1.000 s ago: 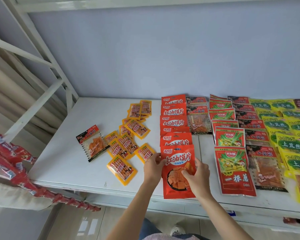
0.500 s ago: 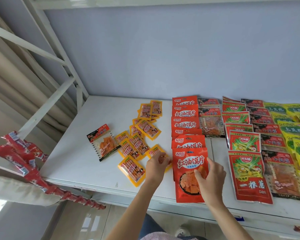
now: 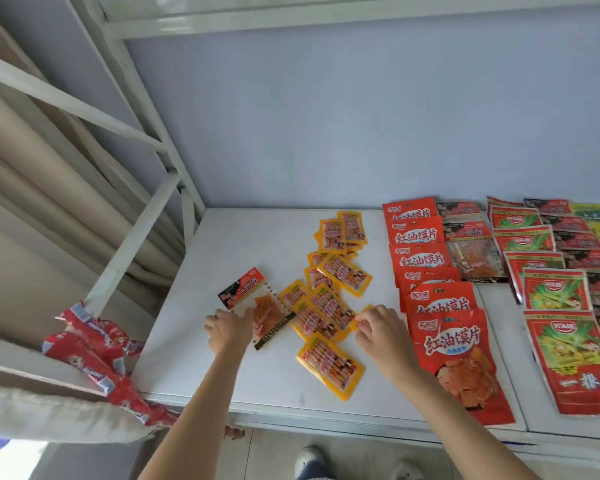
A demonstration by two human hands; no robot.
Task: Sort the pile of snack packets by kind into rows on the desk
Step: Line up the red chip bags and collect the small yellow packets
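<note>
Nearest us, at the front edge of the white desk [image 3: 201, 362], we see a lone yellow packet [image 3: 330, 366] lying flat between our two forearms, touched by neither hand. Just beyond it our left hand [image 3: 226, 328] has its fingers curled onto the lower edge of the black-and-red packet [image 3: 257, 306], which lies tilted on the desk and reaches away from the grip toward the upper left. Our right hand [image 3: 381, 332] is curled over a small yellow packet [image 3: 361, 315] whose corner shows above the knuckles; it seems pinched, though the fingertips are hidden from us. Between the hands lies the loose yellow pile [image 3: 326, 296], overlapping and unsorted, trailing back toward the wall. Just right of our right hand runs the red packet row [image 3: 426, 265], from the front edge to the wall. Farther right we see the red-and-green row [image 3: 551, 292], with darker packets beside it. At far left, red wrappers [image 3: 94, 355] hang off a ledge beside the white metal frame [image 3: 136, 233].
</note>
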